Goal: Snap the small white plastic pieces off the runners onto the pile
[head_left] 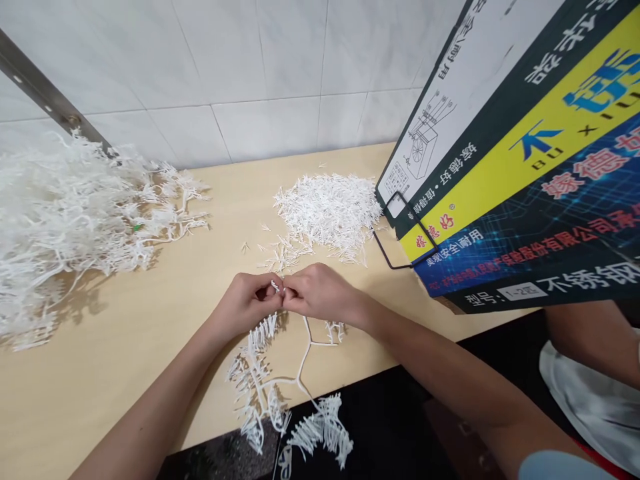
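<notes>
My left hand and my right hand meet above the table, thumbs and fingers of both closed in a pinch. Between them is part of a white branched plastic sprue, with small white tips showing at my left fingertips. The rest of the sprue spreads below my hands, its ends fringed with many small prongs and hanging over the table's front edge. Just beyond my fingers lies a pile of small loose white plastic sprigs, a few scattered toward me. My fingers hide the exact spot where they grip.
A big heap of white plastic sprues covers the table's left side. A large printed cardboard box stands at right, a black wire frame at its corner. Behind is a tiled wall. Another person's arm shows at far right.
</notes>
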`<state>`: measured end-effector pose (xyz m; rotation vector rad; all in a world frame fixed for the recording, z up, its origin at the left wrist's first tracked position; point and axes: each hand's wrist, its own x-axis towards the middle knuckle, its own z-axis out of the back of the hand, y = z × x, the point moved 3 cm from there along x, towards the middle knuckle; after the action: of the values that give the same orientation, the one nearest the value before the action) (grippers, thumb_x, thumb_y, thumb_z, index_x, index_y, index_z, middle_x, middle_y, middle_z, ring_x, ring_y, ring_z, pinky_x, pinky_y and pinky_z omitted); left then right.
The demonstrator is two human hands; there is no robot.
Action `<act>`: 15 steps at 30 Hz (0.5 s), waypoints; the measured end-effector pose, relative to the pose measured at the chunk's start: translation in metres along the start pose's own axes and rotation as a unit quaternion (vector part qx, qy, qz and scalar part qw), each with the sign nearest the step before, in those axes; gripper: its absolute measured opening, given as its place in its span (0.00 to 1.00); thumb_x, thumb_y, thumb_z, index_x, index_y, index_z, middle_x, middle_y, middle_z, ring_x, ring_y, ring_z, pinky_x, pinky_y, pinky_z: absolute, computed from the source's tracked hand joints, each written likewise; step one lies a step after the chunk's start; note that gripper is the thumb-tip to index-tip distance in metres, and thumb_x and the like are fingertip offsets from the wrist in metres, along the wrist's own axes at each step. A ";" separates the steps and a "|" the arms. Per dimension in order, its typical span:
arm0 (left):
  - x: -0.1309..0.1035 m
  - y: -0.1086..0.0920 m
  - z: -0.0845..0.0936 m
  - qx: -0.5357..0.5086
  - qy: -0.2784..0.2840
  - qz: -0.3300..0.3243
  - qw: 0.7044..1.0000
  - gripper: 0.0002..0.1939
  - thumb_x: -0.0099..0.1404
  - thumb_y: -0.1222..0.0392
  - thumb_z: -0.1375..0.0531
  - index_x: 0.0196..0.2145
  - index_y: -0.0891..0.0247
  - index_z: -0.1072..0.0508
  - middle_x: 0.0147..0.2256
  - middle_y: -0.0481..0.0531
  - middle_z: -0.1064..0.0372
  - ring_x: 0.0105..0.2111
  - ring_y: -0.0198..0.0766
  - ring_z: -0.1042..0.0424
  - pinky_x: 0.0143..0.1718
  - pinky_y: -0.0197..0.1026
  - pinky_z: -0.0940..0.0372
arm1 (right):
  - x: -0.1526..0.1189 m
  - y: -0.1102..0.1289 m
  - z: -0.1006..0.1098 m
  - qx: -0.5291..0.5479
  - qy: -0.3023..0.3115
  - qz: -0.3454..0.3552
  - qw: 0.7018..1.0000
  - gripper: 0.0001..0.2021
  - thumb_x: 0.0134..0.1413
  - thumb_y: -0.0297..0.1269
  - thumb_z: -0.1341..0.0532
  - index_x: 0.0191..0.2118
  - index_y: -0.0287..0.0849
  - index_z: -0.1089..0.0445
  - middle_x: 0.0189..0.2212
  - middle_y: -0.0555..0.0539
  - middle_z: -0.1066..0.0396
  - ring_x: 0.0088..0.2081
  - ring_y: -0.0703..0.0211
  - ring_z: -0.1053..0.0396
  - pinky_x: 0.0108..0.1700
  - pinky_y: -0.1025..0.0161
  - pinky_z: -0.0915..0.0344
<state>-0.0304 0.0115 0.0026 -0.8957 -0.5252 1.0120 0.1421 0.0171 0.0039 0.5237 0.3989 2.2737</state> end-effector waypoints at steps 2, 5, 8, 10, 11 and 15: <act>0.000 0.001 0.001 -0.021 0.004 0.003 1.000 0.05 0.59 0.65 0.43 0.28 0.65 0.28 0.21 0.42 0.46 0.23 0.29 0.49 0.25 0.33 0.51 | -0.001 0.003 0.000 0.007 -0.019 -0.013 1.000 0.12 0.61 0.36 0.43 0.27 0.42 0.28 0.21 0.51 0.35 0.23 0.64 0.48 0.29 0.62 0.54; 0.001 0.001 0.003 -0.057 0.007 0.012 0.998 0.05 0.59 0.64 0.42 0.28 0.65 0.27 0.21 0.42 0.45 0.23 0.30 0.48 0.26 0.33 0.50 | -0.003 0.007 -0.001 0.031 -0.051 -0.045 0.997 0.11 0.57 0.35 0.42 0.26 0.42 0.28 0.21 0.51 0.32 0.23 0.65 0.47 0.29 0.62 0.55; 0.001 0.001 0.002 -0.082 0.020 0.023 0.996 0.03 0.57 0.65 0.41 0.27 0.66 0.28 0.21 0.42 0.44 0.23 0.29 0.47 0.25 0.33 0.50 | -0.003 0.011 0.000 0.060 -0.069 -0.072 0.993 0.09 0.53 0.34 0.40 0.24 0.42 0.29 0.20 0.52 0.33 0.23 0.66 0.47 0.29 0.63 0.55; 0.002 0.002 0.001 -0.097 0.024 0.033 0.994 0.02 0.56 0.65 0.41 0.27 0.66 0.28 0.20 0.42 0.46 0.22 0.29 0.49 0.24 0.33 0.52 | -0.002 0.013 0.003 0.099 -0.066 -0.084 0.989 0.09 0.51 0.32 0.40 0.22 0.41 0.32 0.18 0.54 0.38 0.22 0.67 0.49 0.28 0.64 0.55; 0.002 0.003 0.001 -0.105 0.022 0.037 0.994 0.02 0.55 0.66 0.41 0.27 0.66 0.28 0.20 0.41 0.47 0.22 0.28 0.50 0.24 0.33 0.53 | -0.001 0.014 0.006 0.126 -0.061 -0.092 0.986 0.09 0.50 0.30 0.40 0.20 0.41 0.34 0.16 0.55 0.41 0.22 0.68 0.50 0.28 0.64 0.55; 0.004 0.001 -0.001 -0.148 -0.001 0.050 0.988 0.01 0.54 0.65 0.39 0.26 0.65 0.29 0.19 0.41 0.48 0.21 0.27 0.51 0.23 0.32 0.54 | 0.002 0.015 0.014 0.241 -0.044 -0.154 0.957 0.16 0.47 0.28 0.41 0.16 0.41 0.46 0.15 0.57 0.55 0.22 0.69 0.55 0.25 0.65 0.56</act>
<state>-0.0284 0.0154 0.0009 -1.1945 -0.6482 1.0420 0.1387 0.0101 0.0235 0.7447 0.9349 1.8411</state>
